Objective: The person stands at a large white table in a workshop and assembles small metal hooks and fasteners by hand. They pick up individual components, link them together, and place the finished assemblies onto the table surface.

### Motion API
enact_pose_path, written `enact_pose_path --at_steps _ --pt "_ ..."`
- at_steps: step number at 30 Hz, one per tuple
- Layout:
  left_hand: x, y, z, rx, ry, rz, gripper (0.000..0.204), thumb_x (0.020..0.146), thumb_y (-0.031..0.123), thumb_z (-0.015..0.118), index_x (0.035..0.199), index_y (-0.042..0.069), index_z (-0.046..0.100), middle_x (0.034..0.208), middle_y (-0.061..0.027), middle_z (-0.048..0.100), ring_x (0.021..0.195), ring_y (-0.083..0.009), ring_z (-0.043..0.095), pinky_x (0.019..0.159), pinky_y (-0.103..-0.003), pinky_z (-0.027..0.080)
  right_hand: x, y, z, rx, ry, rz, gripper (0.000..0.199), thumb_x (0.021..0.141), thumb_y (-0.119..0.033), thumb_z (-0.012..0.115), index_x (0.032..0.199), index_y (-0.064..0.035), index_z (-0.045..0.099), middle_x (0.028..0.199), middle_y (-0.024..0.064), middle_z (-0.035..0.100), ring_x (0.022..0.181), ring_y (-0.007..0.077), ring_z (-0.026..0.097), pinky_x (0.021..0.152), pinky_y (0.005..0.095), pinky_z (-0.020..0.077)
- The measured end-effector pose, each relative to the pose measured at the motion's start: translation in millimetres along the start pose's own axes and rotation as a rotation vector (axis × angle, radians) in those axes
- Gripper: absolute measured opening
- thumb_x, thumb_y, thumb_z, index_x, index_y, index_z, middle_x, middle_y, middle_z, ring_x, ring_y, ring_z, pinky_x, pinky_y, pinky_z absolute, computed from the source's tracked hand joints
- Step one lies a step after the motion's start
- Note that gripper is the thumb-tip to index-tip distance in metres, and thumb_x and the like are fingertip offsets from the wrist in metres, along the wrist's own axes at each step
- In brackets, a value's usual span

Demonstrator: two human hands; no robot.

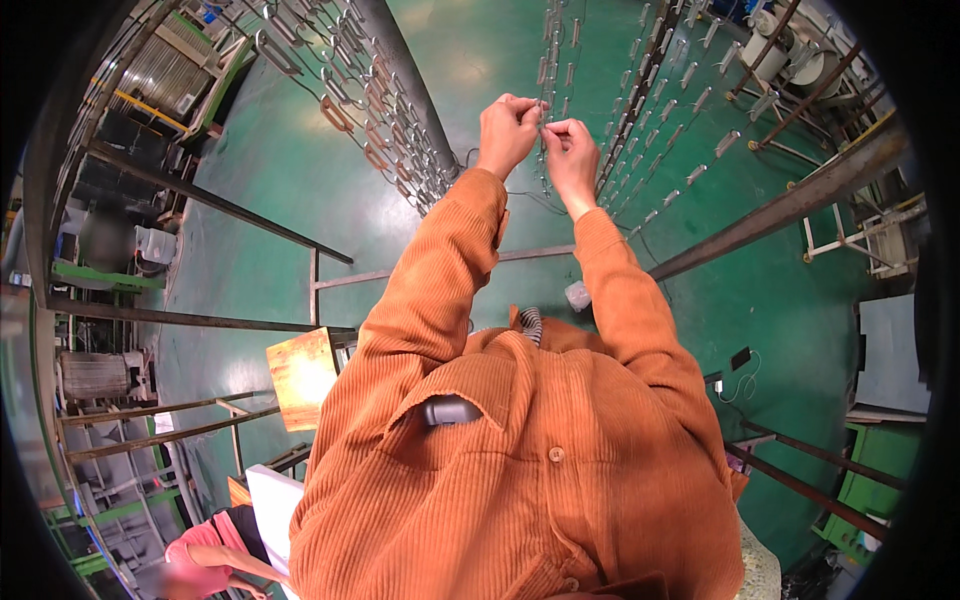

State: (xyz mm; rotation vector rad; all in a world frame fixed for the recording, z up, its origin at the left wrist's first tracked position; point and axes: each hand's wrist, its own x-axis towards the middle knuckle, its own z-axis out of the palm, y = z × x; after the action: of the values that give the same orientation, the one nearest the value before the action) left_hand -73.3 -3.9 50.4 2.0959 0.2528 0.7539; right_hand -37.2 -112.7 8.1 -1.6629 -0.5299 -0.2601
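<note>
Both arms reach up, left hand (pixel 508 132) and right hand (pixel 572 152) side by side, fingers pinched.

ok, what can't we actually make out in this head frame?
- Head view: what the left hand and right hand pinch on the hanging string of small metal pieces is too small, and the fingers cover it.
- Whether either hand is closed on a piece: cannot tell.
- The second person in pink is cut off by the lower edge.
- Machines at the left rim are bent and blurred by the fisheye.

Hanging metal pieces (pixel 640 110) crowd both hands (pixel 540 135); open green floor (pixel 290 170) lies leftward.
</note>
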Motion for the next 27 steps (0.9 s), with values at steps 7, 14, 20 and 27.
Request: enact_pose_path --at_steps 7,14,20,27 --pt "0 -1 3 0.012 0.020 -0.008 0.019 0.082 0.013 0.063 0.097 0.008 0.072 0.081 -0.0095 0.064 0.073 -0.0201 0.063 0.069 -0.033 0.049 5 10 5 0.016 0.002 -0.038 0.008 0.079 -0.005 0.067 0.077 -0.0005 0.061 0.078 0.0102 0.061 0.065 0.0201 0.065 0.061 0.0305 0.0502" --pt "-37 8 -11 -0.103 0.062 0.033 0.026 0.080 0.012 0.063 0.106 0.006 0.066 0.074 -0.0067 0.063 0.065 -0.0123 0.058 0.064 -0.030 0.049 8 27 1 -0.135 -0.029 -0.071 0.007 0.080 -0.010 0.066 0.080 -0.0029 0.065 0.080 0.0111 0.065 0.068 0.0213 0.066 0.064 0.0309 0.0510" --pt "-158 20 -21 -0.283 -0.411 -0.146 0.023 0.083 0.004 0.058 0.105 0.007 0.066 0.082 -0.0048 0.060 0.070 -0.0110 0.054 0.067 -0.027 0.047 19 32 -7 -0.197 -0.062 -0.132 0.015 0.082 -0.009 0.062 0.095 -0.0040 0.069 0.091 0.0116 0.067 0.077 0.0217 0.067 0.072 0.0307 0.0515" --pt "-206 -1 -27 -0.378 -0.635 -0.342 0.030 0.082 -0.001 0.055 0.110 0.007 0.064 0.085 -0.0032 0.058 0.074 -0.0117 0.054 0.070 -0.027 0.047 1 25 -26 -0.160 -0.023 -0.054 0.018 0.084 -0.007 0.061 0.100 -0.0035 0.069 0.093 0.0109 0.067 0.076 0.0185 0.066 0.069 0.0279 0.0512"
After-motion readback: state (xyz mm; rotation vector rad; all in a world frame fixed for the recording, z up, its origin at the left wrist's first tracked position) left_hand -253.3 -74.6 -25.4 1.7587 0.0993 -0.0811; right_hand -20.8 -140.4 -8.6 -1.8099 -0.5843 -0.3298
